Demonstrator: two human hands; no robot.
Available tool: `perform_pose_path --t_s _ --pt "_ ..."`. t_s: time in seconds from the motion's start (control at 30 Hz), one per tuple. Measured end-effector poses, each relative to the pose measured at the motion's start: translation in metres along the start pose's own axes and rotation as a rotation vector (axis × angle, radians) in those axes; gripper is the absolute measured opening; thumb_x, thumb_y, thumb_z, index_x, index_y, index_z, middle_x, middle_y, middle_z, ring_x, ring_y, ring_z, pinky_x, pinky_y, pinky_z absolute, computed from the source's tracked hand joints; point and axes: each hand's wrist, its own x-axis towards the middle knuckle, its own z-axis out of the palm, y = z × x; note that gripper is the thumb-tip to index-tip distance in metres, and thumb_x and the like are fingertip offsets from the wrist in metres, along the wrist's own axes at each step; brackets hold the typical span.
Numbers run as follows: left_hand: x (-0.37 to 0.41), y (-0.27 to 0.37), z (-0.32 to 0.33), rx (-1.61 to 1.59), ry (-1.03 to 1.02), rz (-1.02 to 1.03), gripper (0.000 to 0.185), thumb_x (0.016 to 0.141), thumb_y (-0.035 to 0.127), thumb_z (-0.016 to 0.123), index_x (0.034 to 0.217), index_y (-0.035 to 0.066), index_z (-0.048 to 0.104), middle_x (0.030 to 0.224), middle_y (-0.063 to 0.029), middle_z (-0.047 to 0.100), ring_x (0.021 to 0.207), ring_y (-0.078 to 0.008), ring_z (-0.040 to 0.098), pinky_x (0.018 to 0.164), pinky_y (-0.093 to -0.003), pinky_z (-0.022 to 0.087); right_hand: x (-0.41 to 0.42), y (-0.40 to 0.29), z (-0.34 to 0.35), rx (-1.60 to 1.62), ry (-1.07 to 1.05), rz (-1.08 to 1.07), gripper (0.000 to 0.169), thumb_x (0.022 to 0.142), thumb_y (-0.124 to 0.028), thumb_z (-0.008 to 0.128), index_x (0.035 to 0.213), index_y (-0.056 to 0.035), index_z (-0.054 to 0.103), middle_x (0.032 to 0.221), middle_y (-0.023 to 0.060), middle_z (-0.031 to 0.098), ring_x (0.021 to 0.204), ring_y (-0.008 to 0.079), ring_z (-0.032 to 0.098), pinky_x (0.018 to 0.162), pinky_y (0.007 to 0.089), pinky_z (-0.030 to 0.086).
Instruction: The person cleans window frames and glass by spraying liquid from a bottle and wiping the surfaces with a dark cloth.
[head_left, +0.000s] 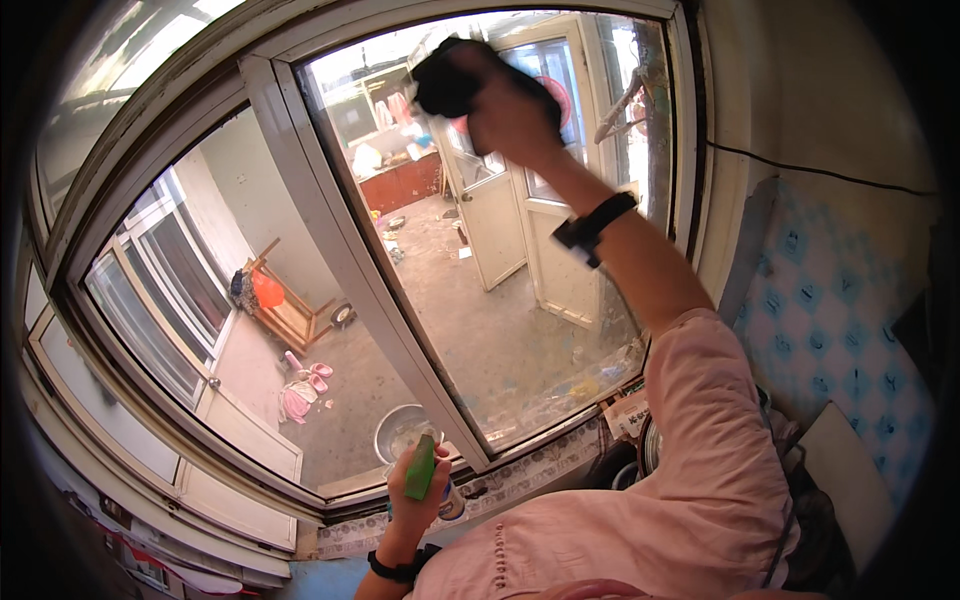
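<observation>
My right hand (506, 112) is raised to the upper part of the right window pane (517, 352) and grips a black cloth (448, 79). The cloth is blurred and appears to lie against the glass. Low in the view, my left hand (414, 491) is closed around a green plastic piece (421, 469) that looks like the head of a spray bottle; what is below it is mostly hidden by the hand. Just right of that hand, a bottle with a blue and white label (451, 504) shows in part at the sill.
A pale frame post (360, 262) divides the panes. The patterned windowsill (525, 480) runs below, with a printed carton (627, 414) and round metal ware (649, 446) at its right. A black cable (817, 171) crosses the right wall. Beyond the glass are a metal basin (384, 435) and a half-glazed door (484, 232).
</observation>
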Motion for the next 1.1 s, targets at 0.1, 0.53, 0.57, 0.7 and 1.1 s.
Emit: perform_pose_path --t_s 0.1,0.53,0.57,0.7,1.1 --pt "-0.004 -0.004 -0.005 0.000 0.017 0.022 0.022 0.090 0.008 0.068 0.110 -0.001 0.063 0.095 -0.0066 0.068 0.087 -0.0152 0.064 0.080 -0.0302 0.051 0.021 0.194 -0.046 -0.765 0.325 -0.124 0.025 0.086 -0.018 0.058 0.096 0.0044 0.065 0.094 0.0227 0.067 0.094 0.0382 0.064 0.081 0.0457 0.053" --pt "-0.030 -0.018 -0.025 -0.045 0.139 -0.067 0.022 0.090 0.007 0.067 0.110 -0.002 0.063 0.097 -0.0062 0.068 0.090 -0.0138 0.063 0.084 -0.0297 0.050 0.097 0.129 -0.003 -0.725 0.639 0.305 0.054 0.095 -0.044 0.048 0.076 0.0022 0.068 0.081 0.0267 0.069 0.077 0.0462 0.067 0.073 0.0554 0.050" --pt "-0.034 -0.017 -0.026 -0.031 0.177 -0.083 0.022 0.090 0.008 0.068 0.109 -0.002 0.063 0.095 -0.0065 0.069 0.088 -0.0138 0.064 0.082 -0.0296 0.051 0.083 0.060 0.028 -0.529 0.449 0.343 0.039 0.092 -0.034 0.050 0.093 0.0012 0.068 0.094 0.0261 0.066 0.097 0.0410 0.062 0.099 0.0613 0.034" --pt "-0.018 -0.031 -0.016 -0.008 0.128 -0.077 0.023 0.090 0.010 0.069 0.108 -0.002 0.063 0.093 -0.0066 0.068 0.087 -0.0137 0.064 0.082 -0.0296 0.051 0.074 -0.058 0.131 -0.563 0.586 -0.006 0.049 0.085 -0.024 0.059 0.123 0.0072 0.057 0.086 0.0232 0.060 0.090 0.0395 0.055 0.087 0.0596 0.036" --pt "0.019 -0.025 0.031 -0.029 0.107 -0.100 0.023 0.089 0.007 0.065 0.110 -0.003 0.062 0.093 -0.0095 0.068 0.088 -0.0161 0.064 0.083 -0.0314 0.051 0.014 0.129 -0.048 -0.235 0.116 0.132 0.033 0.095 -0.032 0.059 0.098 0.0001 0.064 0.131 0.0237 0.054 0.087 0.0382 0.066 0.078 0.0482 0.056"
